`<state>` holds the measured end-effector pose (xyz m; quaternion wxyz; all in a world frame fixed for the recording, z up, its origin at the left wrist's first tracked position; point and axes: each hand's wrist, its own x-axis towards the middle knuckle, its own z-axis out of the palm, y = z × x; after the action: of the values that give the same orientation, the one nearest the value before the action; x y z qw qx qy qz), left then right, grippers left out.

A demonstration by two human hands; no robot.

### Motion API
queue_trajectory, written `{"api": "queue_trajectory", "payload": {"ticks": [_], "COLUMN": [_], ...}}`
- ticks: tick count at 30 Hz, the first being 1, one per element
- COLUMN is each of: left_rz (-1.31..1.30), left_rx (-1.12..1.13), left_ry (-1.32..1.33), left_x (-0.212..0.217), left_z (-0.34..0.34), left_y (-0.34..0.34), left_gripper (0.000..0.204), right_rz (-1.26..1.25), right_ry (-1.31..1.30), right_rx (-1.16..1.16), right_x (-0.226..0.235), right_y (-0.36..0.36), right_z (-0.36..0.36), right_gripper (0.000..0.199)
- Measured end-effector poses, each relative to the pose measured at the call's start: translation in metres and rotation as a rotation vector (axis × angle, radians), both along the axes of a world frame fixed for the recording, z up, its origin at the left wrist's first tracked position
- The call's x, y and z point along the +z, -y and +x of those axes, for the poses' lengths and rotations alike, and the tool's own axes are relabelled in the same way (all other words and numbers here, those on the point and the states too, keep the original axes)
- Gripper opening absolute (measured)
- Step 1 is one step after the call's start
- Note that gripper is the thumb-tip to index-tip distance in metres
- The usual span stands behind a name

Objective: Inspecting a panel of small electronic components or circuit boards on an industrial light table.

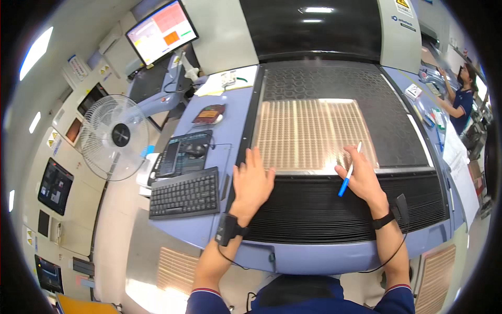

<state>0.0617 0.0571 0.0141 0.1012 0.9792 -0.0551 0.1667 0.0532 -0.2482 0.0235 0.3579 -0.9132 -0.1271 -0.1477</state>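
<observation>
A thin copper-coloured panel [308, 133] with a fine grid pattern lies flat on the dark perforated bed [397, 125] of a machine. My left hand [252, 180] rests by the panel's near left corner, fingers stretched out and nothing held. In my right hand [363, 175] a white pen with a blue end [345, 184] is held between the fingers, over the panel's near right corner. Both wrists carry black bands with cables. Whether the fingertips touch the panel, I cannot tell.
Left of the bed are a black keyboard [185, 192], a mouse [195, 150], a dark packet [209, 113] and papers [226, 81]. A monitor [163, 31] and a fan [120, 135] stand farther left. Black bellows [314, 209] line the near edge. A co-worker [462, 102] stands at the far right.
</observation>
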Motion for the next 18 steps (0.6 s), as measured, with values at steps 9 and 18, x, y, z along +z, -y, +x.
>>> {"api": "queue_trajectory", "payload": {"ticks": [9,18], "left_rz": [-1.358,-1.575], "left_rx": [-0.097,-0.509], "left_ry": [-0.004,0.149], "left_x": [0.021,0.016], "left_z": [0.022,-0.107], "left_y": [-0.036,-0.008], "left_gripper": [0.044,0.065], "right_rz": [-0.191,0.213], "right_ry": [0.021,-0.093], "right_rx": [0.030,0.188], "right_x": [-0.003,0.055], "right_y": [-0.001,-0.036], "right_z": [0.000,-0.122], "right_gripper": [0.053,0.060]}}
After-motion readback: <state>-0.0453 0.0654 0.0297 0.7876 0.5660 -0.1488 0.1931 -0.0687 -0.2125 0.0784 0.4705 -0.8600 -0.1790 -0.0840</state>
